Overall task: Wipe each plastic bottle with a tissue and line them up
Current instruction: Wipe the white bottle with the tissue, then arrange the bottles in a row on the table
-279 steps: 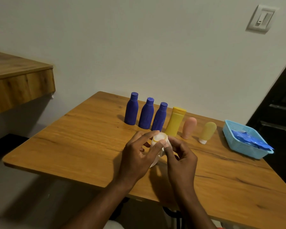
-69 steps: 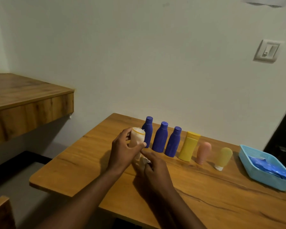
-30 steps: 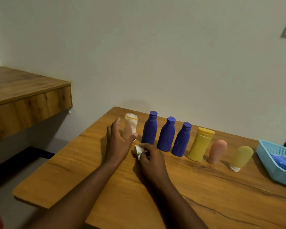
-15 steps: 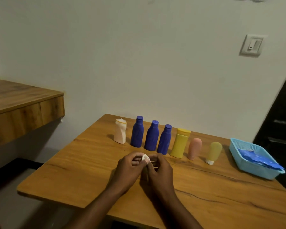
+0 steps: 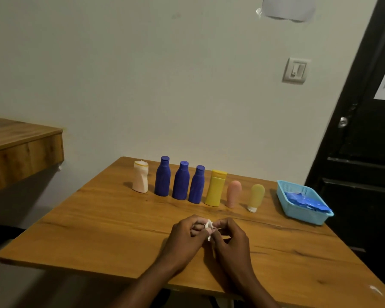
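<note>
Head view: curled fingers [image 5: 223, 223] mostly hide tissue [image 5: 209, 225].

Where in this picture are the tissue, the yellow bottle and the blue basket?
tissue [image 5: 209, 225]: head view, on the visible middle of the crumpled white wad.
yellow bottle [image 5: 216, 192]: head view, on the middle of its body, below the cap.
blue basket [image 5: 305, 215]: head view, on its near outer wall.

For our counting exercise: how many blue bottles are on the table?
3, side by side: first blue bottle, second blue bottle, third blue bottle, between the cream bottle and yellow bottle. None looks hidden.
</note>
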`<state>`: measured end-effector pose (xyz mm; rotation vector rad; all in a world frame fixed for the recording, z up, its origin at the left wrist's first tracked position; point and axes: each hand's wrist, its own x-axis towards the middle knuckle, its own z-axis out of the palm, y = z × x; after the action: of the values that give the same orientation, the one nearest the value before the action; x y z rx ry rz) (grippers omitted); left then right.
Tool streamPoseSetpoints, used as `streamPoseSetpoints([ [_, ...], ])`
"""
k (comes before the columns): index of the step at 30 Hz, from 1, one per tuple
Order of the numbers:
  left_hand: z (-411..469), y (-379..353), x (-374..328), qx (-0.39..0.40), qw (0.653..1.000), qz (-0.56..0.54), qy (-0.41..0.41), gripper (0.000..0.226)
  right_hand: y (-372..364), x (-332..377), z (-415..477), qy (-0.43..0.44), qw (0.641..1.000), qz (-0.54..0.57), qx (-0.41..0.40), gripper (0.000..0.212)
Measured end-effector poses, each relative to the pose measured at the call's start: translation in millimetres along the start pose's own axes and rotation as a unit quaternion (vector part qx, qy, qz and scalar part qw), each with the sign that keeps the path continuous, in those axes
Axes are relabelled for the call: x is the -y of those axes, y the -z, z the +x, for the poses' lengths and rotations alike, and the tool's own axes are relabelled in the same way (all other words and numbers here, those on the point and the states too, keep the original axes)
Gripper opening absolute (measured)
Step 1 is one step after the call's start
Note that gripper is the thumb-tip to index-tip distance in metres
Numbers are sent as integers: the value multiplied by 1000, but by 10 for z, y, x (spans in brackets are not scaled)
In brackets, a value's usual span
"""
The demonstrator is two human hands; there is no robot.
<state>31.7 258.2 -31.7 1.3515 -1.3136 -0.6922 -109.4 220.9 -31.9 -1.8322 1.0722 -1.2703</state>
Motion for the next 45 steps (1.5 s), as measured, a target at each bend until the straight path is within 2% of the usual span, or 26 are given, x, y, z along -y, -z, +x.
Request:
streamPoseSetpoints([
  [5,-2,-130,9,7,1000,30,5,20,141,-83,-41,-7,1000,-10,5,16],
  [11,-17,-138,92,10,993,116,-1,27,143,-205,-32,-11,998,-54,22,22],
  [16,-37,-121,81,-5,992,123,-4,23,128,-255,-32,3,996,-83,43,20],
  [22,-67,-132,57,-30,993,117,-4,26,197,-228,-76,13,997,-71,4,14],
  [30,-58,-264,-38,-38,994,99,-31,25,308,-289,-59,-19,999,-9,-35,11],
  [35,129,-449,-280,4,992,99,-78,29,610,-316,217,-2,997,-35,-70,9],
  [40,710,-629,-638,68,979,140,-129,35,1079,-182,916,24,990,-89,-103,10],
  [45,1361,-842,-873,122,952,247,-133,50,1366,-236,1664,12,976,-209,-58,21],
])
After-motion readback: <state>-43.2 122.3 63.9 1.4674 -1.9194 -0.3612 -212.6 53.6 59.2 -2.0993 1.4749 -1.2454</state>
